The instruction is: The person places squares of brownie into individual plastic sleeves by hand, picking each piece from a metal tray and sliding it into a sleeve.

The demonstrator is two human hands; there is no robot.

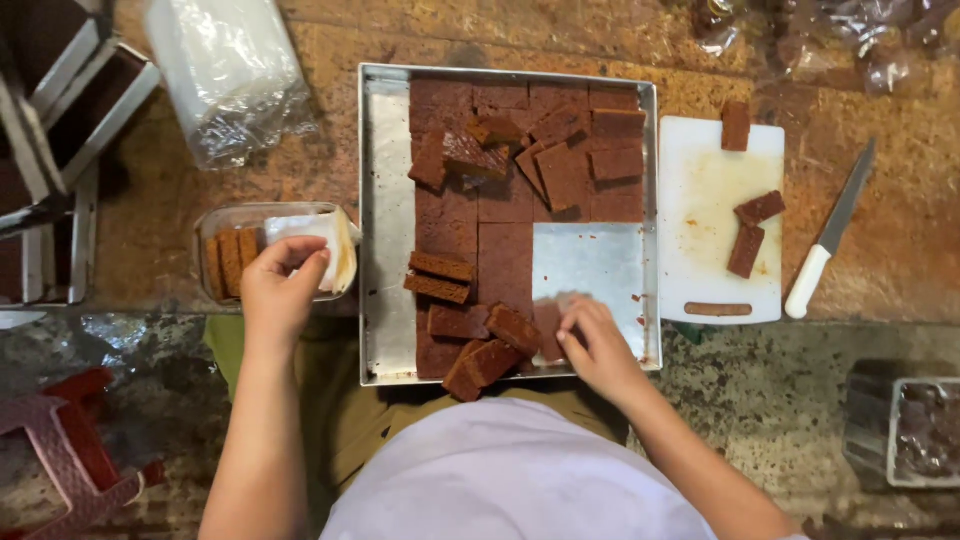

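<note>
Here, left hand (280, 290) pinched white paper liner (318, 238) at clear plastic container (225, 215) holding brown cake slices (232, 262). Right hand (600, 345), fingers half-curled, touched cut cake piece (548, 330) in metal tray (385, 210); grip undetermined. Knife (828, 240) lay beside white cutting board (705, 200) on desk.

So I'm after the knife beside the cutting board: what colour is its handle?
White. The knife lies right of the white cutting board, clearest in the head view.

Bakery workshop (cake tray (385, 200), cutting board (705, 190))
</note>
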